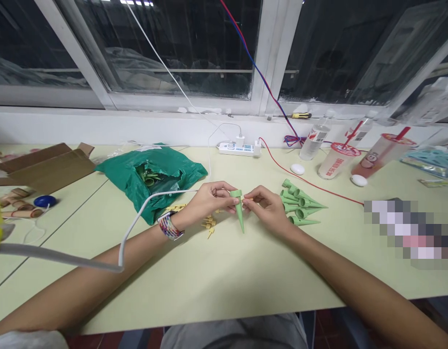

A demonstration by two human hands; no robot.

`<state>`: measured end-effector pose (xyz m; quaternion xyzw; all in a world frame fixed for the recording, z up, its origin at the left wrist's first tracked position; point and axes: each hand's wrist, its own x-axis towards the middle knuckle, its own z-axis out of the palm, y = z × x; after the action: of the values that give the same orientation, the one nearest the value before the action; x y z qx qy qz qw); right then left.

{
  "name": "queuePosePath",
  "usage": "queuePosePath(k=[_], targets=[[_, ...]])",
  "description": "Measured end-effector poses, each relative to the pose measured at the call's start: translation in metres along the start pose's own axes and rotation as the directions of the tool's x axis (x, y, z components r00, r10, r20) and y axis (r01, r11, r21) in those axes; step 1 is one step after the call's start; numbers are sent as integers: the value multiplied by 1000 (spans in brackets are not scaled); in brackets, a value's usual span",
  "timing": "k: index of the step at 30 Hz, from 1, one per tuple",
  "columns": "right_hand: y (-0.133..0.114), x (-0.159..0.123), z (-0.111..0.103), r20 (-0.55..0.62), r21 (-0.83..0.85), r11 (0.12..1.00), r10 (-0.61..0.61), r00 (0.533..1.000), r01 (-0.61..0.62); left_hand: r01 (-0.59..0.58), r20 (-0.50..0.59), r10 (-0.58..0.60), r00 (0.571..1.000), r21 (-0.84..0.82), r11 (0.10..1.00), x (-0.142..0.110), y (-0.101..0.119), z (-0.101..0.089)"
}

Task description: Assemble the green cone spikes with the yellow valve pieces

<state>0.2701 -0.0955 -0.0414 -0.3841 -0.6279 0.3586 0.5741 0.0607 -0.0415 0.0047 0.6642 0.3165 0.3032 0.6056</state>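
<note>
So we're working at a pale green table (pixel 195 286) under dark windows, crinkly green bag (pixel 173 169) on the left. Our left hand (pixel 218 198) is pinching a smooth green cone (pixel 239 208) upright, point down, and our right hand (pixel 264 206) is gripping a tiny orange-yellow piece (pixel 248 198) beside it.

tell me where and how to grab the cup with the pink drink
Best is probably the smooth side wall of the cup, below its lid, fingers wrapped round, coming from the right: the straw pokes up through the lid, and a white egg-shaped thing sits by the base, front left.
</note>
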Motion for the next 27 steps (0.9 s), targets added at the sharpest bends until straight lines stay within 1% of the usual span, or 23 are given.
queuePosePath(k=[4, 8, 15, 21, 24, 27], targets=[[-2, 6, 2, -5, 141, 988, 64, 998, -63, -49, -49, 49, 998, -12, 999, 2, 6, 3], [-2, 10, 0, -27, 176, 981, 89, 996, -83, -71, -73, 70, 995, -23, 997, 4, 6, 2], [1, 10, -2, -53, 146, 987, 81, 995, -73, -60, -85, 60, 995, -5, 998, 2, 4, 1], [-1, 9, -2, -66, 141, 985, 111, 992, -100, -34, -83, 36, 996, 21, 999, 1, 6, 1], [1, 7, -2, -65, 117, 990, 88, 994, -80, -9, -76, 6, 997, -41, 999, 0, 1, 1], [0, 5, -1, -55, 59, 997, 43, 998, -40, 12, -63, -21, 998, -137, 991, 0, -9, 3]])
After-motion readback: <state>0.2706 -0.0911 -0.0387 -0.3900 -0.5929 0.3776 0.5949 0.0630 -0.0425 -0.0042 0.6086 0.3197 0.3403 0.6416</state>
